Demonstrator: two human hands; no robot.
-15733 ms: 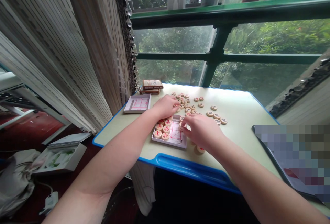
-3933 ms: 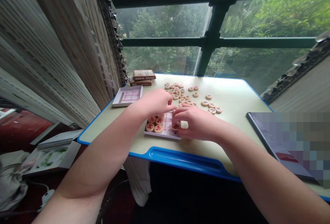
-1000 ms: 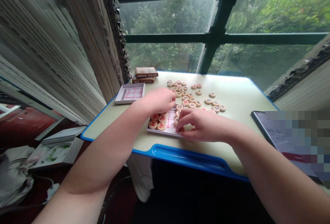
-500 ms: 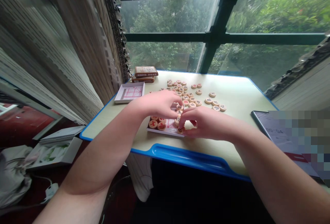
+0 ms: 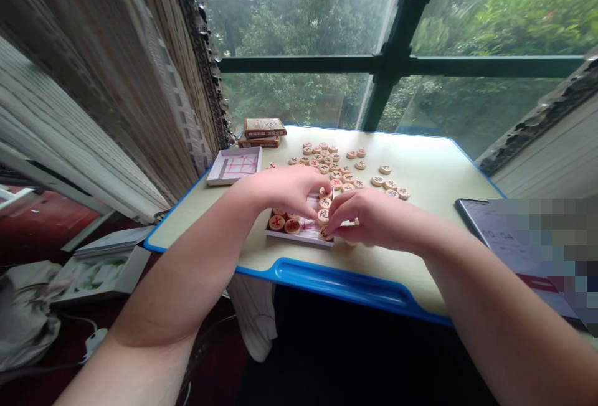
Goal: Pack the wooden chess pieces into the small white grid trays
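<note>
A shallow white box tray (image 5: 299, 240) lies near the table's front edge, with red-lettered Chinese chess pieces (image 5: 292, 226) in its left part. Black-lettered pieces (image 5: 323, 216) form a column along its right side. My left hand (image 5: 289, 188) arches over the tray, thumb and index finger apart beside that column; its other fingertips are hidden. At the tray's front right corner, my right hand (image 5: 362, 216) pinches a black-lettered Chinese chess piece (image 5: 324, 232) between thumb and fingers. Another piece (image 5: 350, 242) is partly hidden under the right hand.
Many loose chess pieces (image 5: 335, 166) are scattered behind the hands. A second white tray (image 5: 215, 174) with a pink grid sits at the left, before two stacked boxes (image 5: 265, 127). A tablet-like device (image 5: 481, 225) lies at right. A blue-edged groove (image 5: 341, 286) lines the table front.
My right hand has lifted and shifted slightly, its fingers still at the tray's front corner piece. More of the black-lettered column shows. My left hand has hardly moved.
</note>
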